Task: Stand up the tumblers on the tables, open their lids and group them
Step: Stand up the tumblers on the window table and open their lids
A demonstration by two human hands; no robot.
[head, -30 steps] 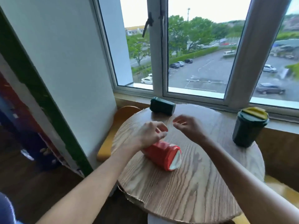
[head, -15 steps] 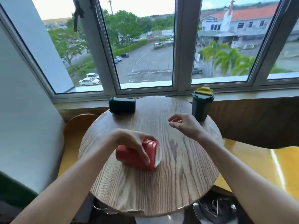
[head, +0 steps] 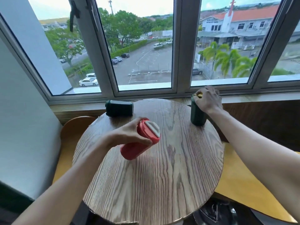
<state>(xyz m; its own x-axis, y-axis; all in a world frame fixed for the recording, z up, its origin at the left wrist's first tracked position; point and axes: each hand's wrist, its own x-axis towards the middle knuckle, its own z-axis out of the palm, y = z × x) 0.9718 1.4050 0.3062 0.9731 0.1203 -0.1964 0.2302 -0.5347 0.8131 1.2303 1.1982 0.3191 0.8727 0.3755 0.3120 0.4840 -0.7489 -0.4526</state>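
My left hand (head: pixel 128 137) grips a red tumbler (head: pixel 142 140) with a white flip lid, tilted up off the round wooden table (head: pixel 154 176), its base near the tabletop. My right hand (head: pixel 208 101) rests on top of an upright dark green tumbler (head: pixel 198 116) at the table's far right, fingers closed over its yellow lid (head: pixel 198 95). A second dark green tumbler (head: pixel 119 108) lies on its side at the far left edge of the table.
A window sill (head: pixel 259 98) and large windows run behind the table. A yellow-orange bench seat (head: pixel 243 184) curves around the table on the left and right. A grey wall (head: pixel 24 127) stands at the left.
My left hand has lifted the red tumbler from lying flat into a tilted pose. My right hand has moved from mid-table to the top of the upright green tumbler.
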